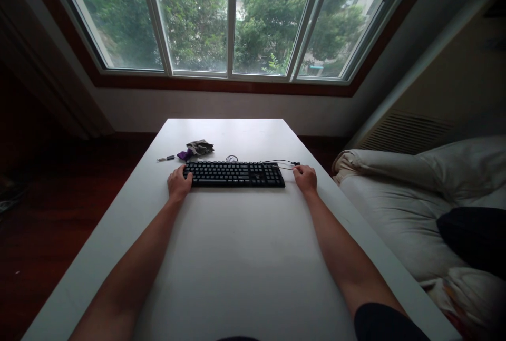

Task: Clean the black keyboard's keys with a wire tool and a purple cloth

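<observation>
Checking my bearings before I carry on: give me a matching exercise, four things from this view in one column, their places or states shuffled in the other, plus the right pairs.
Things:
1. Keyboard
2. Right hand
3. Crumpled grey item
4. Left hand

Places and states:
A. At the keyboard's left end
B. Beyond the keyboard, beside a purple item
C. Black, lying on the white table
D. Fingers at a thin cable, right of the keyboard

Right pairs: 1-C, 2-D, 3-B, 4-A
</observation>
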A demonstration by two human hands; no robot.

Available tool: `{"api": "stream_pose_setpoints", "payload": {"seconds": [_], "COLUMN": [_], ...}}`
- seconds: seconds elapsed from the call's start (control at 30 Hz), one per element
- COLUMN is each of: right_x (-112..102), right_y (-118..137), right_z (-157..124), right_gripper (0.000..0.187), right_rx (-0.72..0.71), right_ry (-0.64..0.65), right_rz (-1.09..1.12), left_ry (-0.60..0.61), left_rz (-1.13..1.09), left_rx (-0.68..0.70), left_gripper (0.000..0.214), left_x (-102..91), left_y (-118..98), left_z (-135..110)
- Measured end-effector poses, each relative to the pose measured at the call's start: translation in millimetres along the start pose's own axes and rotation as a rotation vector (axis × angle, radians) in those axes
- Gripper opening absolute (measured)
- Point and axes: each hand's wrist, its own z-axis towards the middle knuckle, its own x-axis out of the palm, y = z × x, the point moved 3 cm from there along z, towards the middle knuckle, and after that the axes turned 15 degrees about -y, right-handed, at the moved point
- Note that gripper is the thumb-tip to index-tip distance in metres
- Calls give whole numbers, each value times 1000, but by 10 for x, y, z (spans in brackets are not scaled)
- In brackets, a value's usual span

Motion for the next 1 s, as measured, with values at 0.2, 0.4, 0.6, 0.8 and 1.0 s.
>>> {"api": "stream_pose_setpoints", "payload": {"seconds": [0.2, 0.4, 0.6, 0.8, 1.0], "right_x": [101, 130, 95, -2, -161], "right_y": [278, 291, 301, 314, 312], "right_z": [-83, -78, -62, -56, 21], "right_gripper": [32, 42, 50, 47, 35], "right_rx": [-128, -116, -110, -87, -57], "right_ry": [52, 145, 133, 91, -36], "right_rz": [48, 50, 33, -114, -330], "left_ry": [0, 2, 0, 1, -3], "left_rz": [-1, 10, 6, 4, -1], "left_rx": [2, 0, 0, 4, 4], "left_gripper": [46, 45, 46, 45, 46], "left_x": [-5, -20, -7, 12, 14], "left_y": [-21, -38, -15, -5, 5], "left_z": [-1, -4, -5, 1, 4]}}
